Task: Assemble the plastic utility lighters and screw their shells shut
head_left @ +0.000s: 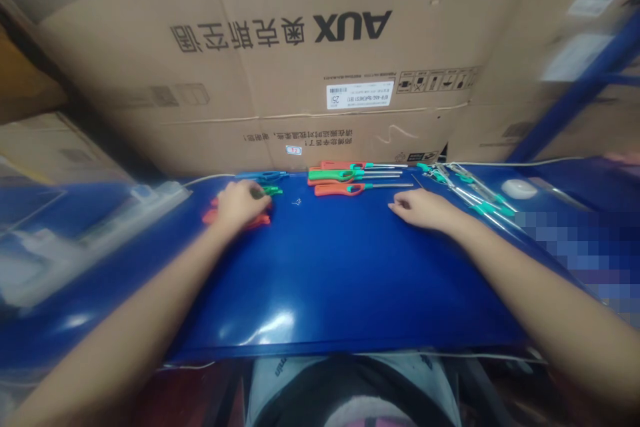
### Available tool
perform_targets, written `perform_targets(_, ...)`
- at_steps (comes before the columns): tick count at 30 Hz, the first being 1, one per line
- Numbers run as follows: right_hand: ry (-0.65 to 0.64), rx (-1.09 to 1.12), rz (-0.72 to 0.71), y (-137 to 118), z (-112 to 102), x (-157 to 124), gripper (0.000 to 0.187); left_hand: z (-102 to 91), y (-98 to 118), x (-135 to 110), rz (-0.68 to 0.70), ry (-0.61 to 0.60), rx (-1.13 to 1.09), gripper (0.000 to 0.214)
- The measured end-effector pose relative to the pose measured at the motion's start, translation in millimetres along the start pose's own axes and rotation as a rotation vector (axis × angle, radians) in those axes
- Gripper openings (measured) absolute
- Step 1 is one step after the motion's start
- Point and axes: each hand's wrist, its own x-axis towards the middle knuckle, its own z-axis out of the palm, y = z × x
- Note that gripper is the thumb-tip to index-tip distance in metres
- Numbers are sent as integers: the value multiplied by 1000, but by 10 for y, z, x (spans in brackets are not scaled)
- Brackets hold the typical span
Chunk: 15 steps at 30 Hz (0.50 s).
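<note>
My left hand (pixel 241 203) is curled over a small pile of lighter handles at the left, with its fingertips largely hidden. An orange handle (pixel 213 217) and a green handle (pixel 274 191) stick out from under it. Over at the right, my right hand (pixel 416 208) rests low above the table with fingers pinched together; a thin dark sliver shows just beyond them, and what they hold is unclear. Between the hands, several long-neck lighters (pixel 340 191) with orange or green bodies and metal tubes lie in a stack. Behind my left hand are blue handles (pixel 261 177).
Several metal lighter tubes with teal collars (pixel 483 203) lie right of my right hand, beside a white round object (pixel 519 189). A white power strip (pixel 100 240) runs along the left. A large cardboard box (pixel 300 93) walls off the back of the blue table (pixel 340 280).
</note>
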Motion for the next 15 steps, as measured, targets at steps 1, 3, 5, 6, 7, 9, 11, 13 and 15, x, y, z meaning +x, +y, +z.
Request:
perform_targets(1, 0, 0, 0, 0, -1, -1, 32, 5, -3, 1, 3, 3, 0, 24)
perform_targets(3, 0, 2, -2, 0, -2, -2, 32, 15, -9, 0, 12, 11, -1, 22)
perform_targets(5, -2, 4, -8, 2, -1, -1, 32, 21, -13, -4, 25, 27, -1, 20)
perform_targets(6, -3, 4, -11, 4, 1, 0, 32, 20, -13, -8, 34, 37, 1, 18)
perform_targets(7, -2, 5, -13, 6, 4, 2, 32, 17, -11, -14, 44, 48, 3, 17)
perform_targets(9, 1, 5, -15, 9, 11, 5, 33, 1, -2, -27, 66, 69, 10, 16)
perform_targets(11, 3, 4, -17, 11, 16, 6, 33, -29, 11, -43, 86, 91, 17, 16)
perform_targets(13, 4, 2, -17, 9, 12, 1, 32, -69, 23, -59, 104, 109, 23, 18)
perform_targets(15, -2, 1, -18, 2, -5, -13, 32, -114, 34, -74, 121, 123, 30, 22)
